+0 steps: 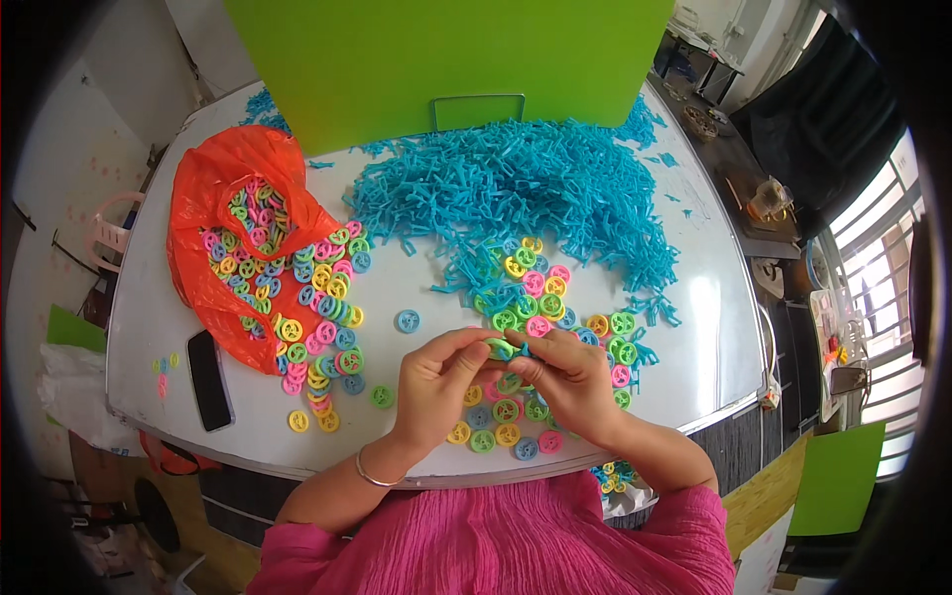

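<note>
White table (709, 337) under hands (575, 385), window (886, 263) right

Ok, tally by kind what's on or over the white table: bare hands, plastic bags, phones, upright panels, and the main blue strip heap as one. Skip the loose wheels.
Bare hands (left hand, right hand): 2
Red-orange plastic bag: 1
Black smartphone: 1
Upright green panel: 1
Main blue strip heap: 1
Total: 6
</note>
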Action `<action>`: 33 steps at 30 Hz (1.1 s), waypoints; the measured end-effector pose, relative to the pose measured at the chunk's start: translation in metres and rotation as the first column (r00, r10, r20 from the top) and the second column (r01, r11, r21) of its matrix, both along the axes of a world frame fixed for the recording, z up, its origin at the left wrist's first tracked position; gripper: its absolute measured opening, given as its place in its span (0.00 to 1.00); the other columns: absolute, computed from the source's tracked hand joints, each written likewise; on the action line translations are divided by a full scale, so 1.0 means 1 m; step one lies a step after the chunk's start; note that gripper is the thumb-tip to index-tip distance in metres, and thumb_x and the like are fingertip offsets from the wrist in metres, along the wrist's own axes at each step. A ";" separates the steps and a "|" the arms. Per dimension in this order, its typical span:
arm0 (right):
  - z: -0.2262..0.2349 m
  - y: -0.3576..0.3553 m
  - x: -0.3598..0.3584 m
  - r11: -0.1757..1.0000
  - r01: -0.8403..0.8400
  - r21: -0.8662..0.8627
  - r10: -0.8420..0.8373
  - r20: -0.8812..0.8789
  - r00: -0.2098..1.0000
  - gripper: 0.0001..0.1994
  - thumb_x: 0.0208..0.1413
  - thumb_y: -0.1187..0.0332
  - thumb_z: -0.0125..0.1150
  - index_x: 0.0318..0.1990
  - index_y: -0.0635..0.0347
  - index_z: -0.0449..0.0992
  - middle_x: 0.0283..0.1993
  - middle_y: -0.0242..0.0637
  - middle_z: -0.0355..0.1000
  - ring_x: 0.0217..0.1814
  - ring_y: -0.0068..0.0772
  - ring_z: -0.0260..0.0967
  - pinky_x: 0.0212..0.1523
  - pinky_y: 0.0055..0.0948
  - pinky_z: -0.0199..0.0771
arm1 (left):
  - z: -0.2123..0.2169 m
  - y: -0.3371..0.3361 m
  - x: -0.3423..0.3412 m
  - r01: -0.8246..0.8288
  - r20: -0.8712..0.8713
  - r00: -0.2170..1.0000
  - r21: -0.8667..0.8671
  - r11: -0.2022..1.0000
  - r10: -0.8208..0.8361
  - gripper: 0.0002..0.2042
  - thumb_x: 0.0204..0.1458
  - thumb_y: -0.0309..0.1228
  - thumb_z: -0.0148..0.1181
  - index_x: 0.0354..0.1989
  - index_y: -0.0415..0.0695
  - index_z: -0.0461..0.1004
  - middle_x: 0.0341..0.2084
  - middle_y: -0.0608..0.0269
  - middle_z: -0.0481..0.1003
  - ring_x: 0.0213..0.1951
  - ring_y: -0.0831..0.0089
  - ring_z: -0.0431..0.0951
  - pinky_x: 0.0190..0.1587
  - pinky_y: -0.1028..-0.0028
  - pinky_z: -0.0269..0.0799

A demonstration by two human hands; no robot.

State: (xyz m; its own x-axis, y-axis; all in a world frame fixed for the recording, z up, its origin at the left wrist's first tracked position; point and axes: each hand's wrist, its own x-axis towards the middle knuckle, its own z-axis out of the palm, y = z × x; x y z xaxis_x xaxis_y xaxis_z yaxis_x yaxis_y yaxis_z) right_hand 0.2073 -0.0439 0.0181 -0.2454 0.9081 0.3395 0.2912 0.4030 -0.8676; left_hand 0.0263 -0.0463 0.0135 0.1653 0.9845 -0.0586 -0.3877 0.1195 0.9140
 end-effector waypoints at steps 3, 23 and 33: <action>0.004 0.000 -0.001 0.997 0.006 0.079 -0.014 0.098 0.995 0.20 0.49 0.76 0.66 0.52 0.61 0.76 0.25 0.37 0.65 0.23 0.28 0.64 0.23 0.26 0.65 | 0.000 -0.003 0.004 -0.076 -0.112 0.990 0.100 0.992 0.087 0.10 0.60 0.27 0.55 0.45 0.34 0.76 0.36 0.62 0.77 0.37 0.77 0.78 0.41 0.77 0.80; 0.006 0.006 0.006 0.851 -0.039 0.525 -0.178 0.357 0.917 0.23 0.41 0.80 0.69 0.50 0.59 0.78 0.30 0.34 0.70 0.27 0.32 0.68 0.26 0.28 0.68 | 0.009 0.007 0.000 -0.089 -0.033 0.995 0.084 0.992 0.092 0.14 0.63 0.31 0.50 0.52 0.37 0.72 0.51 0.58 0.72 0.49 0.74 0.74 0.51 0.73 0.71; 0.067 -0.033 0.055 0.995 -0.081 -0.061 0.095 0.293 0.951 0.17 0.43 0.75 0.69 0.44 0.55 0.79 0.28 0.32 0.73 0.28 0.29 0.70 0.26 0.29 0.70 | -0.005 0.035 -0.071 0.086 -0.929 0.230 0.316 0.945 0.290 0.21 0.45 0.31 0.67 0.50 0.42 0.74 0.43 0.55 0.70 0.48 0.57 0.70 0.52 0.63 0.66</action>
State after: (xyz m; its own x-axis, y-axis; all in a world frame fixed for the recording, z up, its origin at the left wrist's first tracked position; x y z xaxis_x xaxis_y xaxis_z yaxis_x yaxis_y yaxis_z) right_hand 0.2623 -0.0767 0.0856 -0.4075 0.8919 0.1962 0.5025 0.3984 -0.7673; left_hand -0.0447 -0.0109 0.0087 0.0657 0.9871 0.1460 0.8071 -0.1386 0.5739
